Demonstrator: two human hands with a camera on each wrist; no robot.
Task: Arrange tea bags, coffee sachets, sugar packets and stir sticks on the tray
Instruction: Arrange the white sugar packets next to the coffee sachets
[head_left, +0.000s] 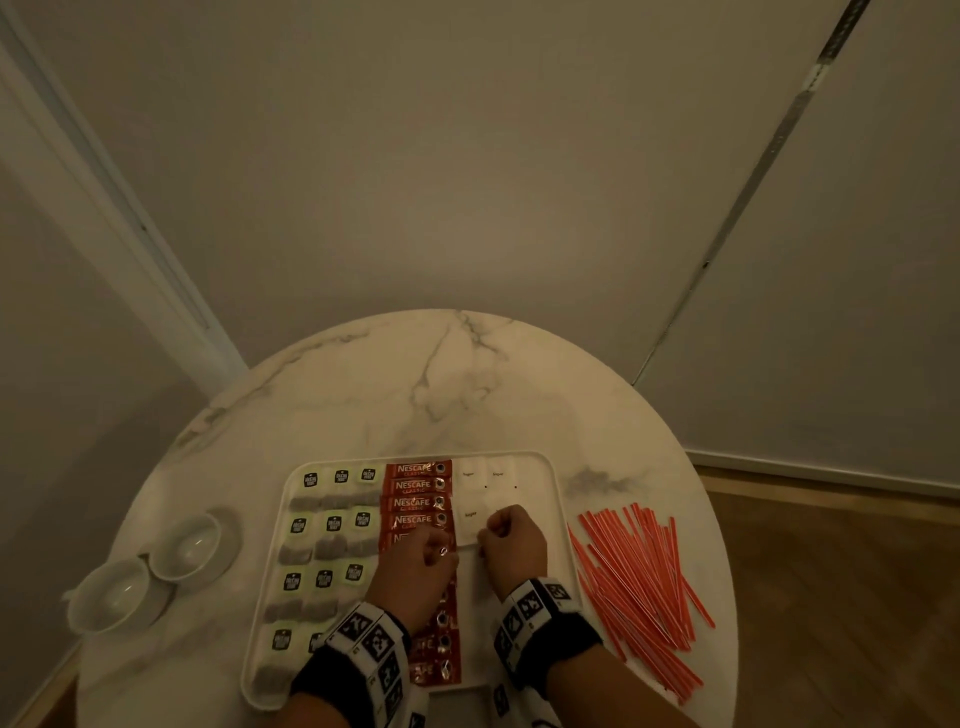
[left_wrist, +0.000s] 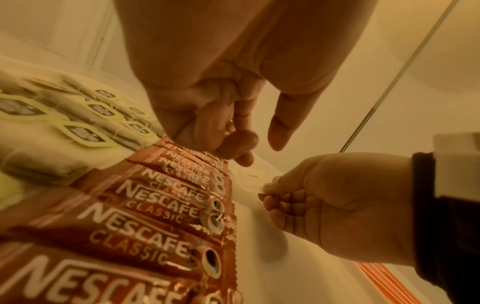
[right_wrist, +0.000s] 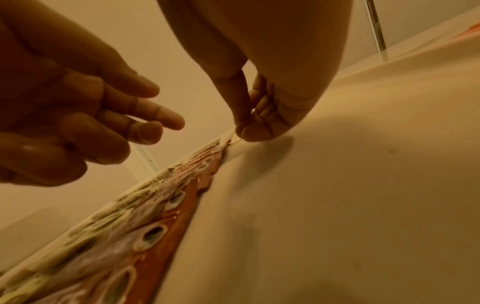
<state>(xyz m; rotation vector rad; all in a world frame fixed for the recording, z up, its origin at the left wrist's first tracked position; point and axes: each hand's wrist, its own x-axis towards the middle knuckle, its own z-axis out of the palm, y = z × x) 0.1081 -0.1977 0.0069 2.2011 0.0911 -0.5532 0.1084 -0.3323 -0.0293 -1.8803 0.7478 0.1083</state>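
Observation:
A white tray (head_left: 540, 462) holds rows of tea bags (head_left: 332, 525) on its left. A column of red coffee sachets (head_left: 415, 488) runs down its middle, and white sugar packets (head_left: 483, 475) lie at the back right. My right hand (head_left: 488, 535) pinches the near edge of one sugar packet (head_left: 470, 519) lying beside the sachets; the right wrist view shows its thumb and fingers (right_wrist: 244, 131) closed on that edge. My left hand (head_left: 441, 551) hovers over the sachets (left_wrist: 145, 205) with loosely bent fingers (right_wrist: 145, 123), holding nothing. The red stir sticks (head_left: 639, 582) lie in a loose pile on the table, right of the tray.
The tray sits on a round marble table (head_left: 441, 395) against a wall corner. Two white cups on saucers (head_left: 187, 545) stand left of the tray. The tray's right part (head_left: 530, 519) beyond the sugar packets is bare. Wooden floor shows at the right.

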